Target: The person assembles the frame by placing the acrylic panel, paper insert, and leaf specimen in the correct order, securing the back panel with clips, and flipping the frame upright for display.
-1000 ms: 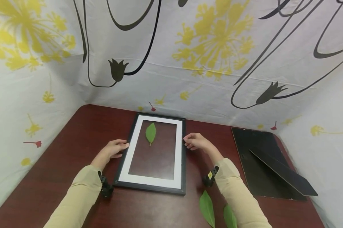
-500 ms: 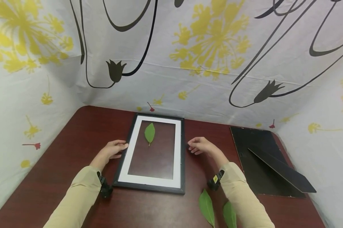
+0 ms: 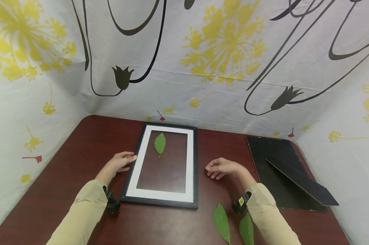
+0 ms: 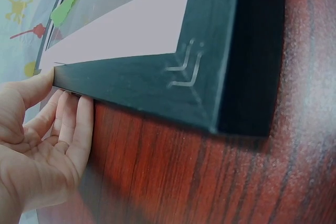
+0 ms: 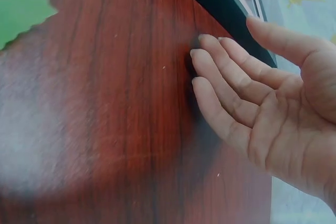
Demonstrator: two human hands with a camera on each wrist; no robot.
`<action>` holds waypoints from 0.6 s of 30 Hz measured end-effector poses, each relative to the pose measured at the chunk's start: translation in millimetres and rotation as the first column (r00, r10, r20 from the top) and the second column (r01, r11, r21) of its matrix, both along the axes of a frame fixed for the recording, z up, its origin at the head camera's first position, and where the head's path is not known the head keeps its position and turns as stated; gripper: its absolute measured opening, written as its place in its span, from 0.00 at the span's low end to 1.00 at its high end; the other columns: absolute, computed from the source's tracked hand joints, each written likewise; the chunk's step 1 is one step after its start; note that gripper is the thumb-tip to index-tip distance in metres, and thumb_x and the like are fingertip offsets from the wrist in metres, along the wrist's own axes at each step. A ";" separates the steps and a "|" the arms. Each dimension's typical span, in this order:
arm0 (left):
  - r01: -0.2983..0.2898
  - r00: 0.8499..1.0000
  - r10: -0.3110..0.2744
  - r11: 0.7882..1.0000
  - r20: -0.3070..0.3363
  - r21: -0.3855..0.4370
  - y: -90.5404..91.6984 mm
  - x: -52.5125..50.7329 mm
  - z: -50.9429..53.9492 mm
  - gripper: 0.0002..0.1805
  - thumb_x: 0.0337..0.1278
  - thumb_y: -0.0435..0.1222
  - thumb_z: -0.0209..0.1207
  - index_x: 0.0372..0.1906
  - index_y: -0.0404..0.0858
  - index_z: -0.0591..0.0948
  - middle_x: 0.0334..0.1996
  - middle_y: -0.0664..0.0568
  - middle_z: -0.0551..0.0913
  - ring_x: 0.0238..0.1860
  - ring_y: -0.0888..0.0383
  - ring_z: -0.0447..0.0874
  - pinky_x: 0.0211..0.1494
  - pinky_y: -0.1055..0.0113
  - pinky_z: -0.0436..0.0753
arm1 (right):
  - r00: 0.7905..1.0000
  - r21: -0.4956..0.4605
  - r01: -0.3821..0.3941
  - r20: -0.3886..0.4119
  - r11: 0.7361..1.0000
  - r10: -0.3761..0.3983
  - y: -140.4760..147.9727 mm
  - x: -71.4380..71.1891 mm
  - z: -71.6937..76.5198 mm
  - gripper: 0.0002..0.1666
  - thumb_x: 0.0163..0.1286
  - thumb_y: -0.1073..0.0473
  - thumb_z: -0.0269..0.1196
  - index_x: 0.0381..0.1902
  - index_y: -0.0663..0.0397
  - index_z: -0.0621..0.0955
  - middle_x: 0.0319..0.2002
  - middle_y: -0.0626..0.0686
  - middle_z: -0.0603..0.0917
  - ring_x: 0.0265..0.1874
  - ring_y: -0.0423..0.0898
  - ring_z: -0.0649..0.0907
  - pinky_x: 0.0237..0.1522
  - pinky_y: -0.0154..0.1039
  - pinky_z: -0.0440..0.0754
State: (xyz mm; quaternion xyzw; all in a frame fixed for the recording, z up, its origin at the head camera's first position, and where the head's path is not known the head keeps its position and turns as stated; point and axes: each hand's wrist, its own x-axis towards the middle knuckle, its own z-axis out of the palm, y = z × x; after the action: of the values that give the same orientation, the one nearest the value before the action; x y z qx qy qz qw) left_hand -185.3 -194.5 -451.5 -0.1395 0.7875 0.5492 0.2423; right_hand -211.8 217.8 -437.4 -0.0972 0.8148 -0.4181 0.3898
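Note:
A black picture frame [image 3: 196,170] with a white mat [image 3: 159,194] lies on the table. One green leaf [image 3: 159,144] rests inside the mat's opening, near its top left. My left hand [image 3: 119,162] pinches the frame's left side; in the left wrist view its thumb [image 4: 39,88] is on the edge and the fingertips are at the outer side below. My right hand [image 3: 223,168] hovers right of the frame, apart from it, with loosely bent fingers [image 5: 220,114] and nothing in them. Two more leaves, a left one [image 3: 221,223] and a right one [image 3: 246,229], lie near the front.
A black backing board [image 3: 270,149] with its raised stand flap [image 3: 304,183] lies at the right of the dark red table [image 3: 64,170]. Behind and at both sides hangs a white patterned cloth [image 3: 159,88].
My right hand has let go of the frame's right side and moved right and toward me. The left hand stays on the frame. The view has shifted slightly.

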 end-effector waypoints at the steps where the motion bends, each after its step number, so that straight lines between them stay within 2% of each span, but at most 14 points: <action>1: 0.000 1.000 0.000 1.000 0.001 0.000 0.0 -0.3 -0.6 0.33 0.63 0.44 0.51 0.67 0.33 0.58 0.66 0.34 0.60 0.66 0.42 0.60 0.61 0.55 0.75 | 1.000 -0.005 -0.013 0.009 1.000 0.013 1.5 2.2 0.3 0.23 0.67 0.53 0.56 0.51 0.67 0.75 0.39 0.56 0.83 0.35 0.43 0.83 0.40 0.42 0.84; 5: 0.000 1.000 0.000 1.000 0.001 0.001 -0.2 -1.7 -4.2 0.32 0.63 0.44 0.50 0.67 0.33 0.58 0.65 0.35 0.60 0.65 0.42 0.61 0.61 0.55 0.75 | 0.996 -0.036 -0.073 0.044 0.997 0.074 7.5 11.6 0.3 0.22 0.66 0.54 0.58 0.49 0.66 0.75 0.37 0.54 0.83 0.34 0.44 0.83 0.39 0.42 0.85; 12: 0.013 1.000 -0.013 1.000 -0.002 -0.006 -0.5 -1.0 -4.5 0.33 0.63 0.45 0.51 0.67 0.34 0.58 0.65 0.34 0.61 0.65 0.42 0.62 0.60 0.55 0.76 | 0.987 -0.057 -0.134 0.081 0.989 0.138 14.9 32.5 1.4 0.20 0.62 0.56 0.62 0.46 0.66 0.77 0.36 0.53 0.84 0.32 0.43 0.83 0.37 0.41 0.85; 18: 0.010 1.000 -0.010 1.000 0.001 -0.006 -1.0 -1.4 -3.8 0.33 0.63 0.45 0.51 0.68 0.34 0.57 0.65 0.34 0.61 0.64 0.42 0.62 0.60 0.55 0.75 | 0.968 -0.088 -0.211 0.120 0.973 0.221 19.3 44.9 1.5 0.18 0.60 0.58 0.64 0.43 0.67 0.79 0.34 0.56 0.86 0.31 0.39 0.83 0.36 0.37 0.85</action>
State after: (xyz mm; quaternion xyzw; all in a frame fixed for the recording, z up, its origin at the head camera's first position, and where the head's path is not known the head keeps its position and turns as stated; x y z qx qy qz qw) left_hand -186.7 -195.4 -455.3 -0.1363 0.7898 0.5456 0.2450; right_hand -166.9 237.1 -435.9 -0.1725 0.7560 -0.4088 0.4811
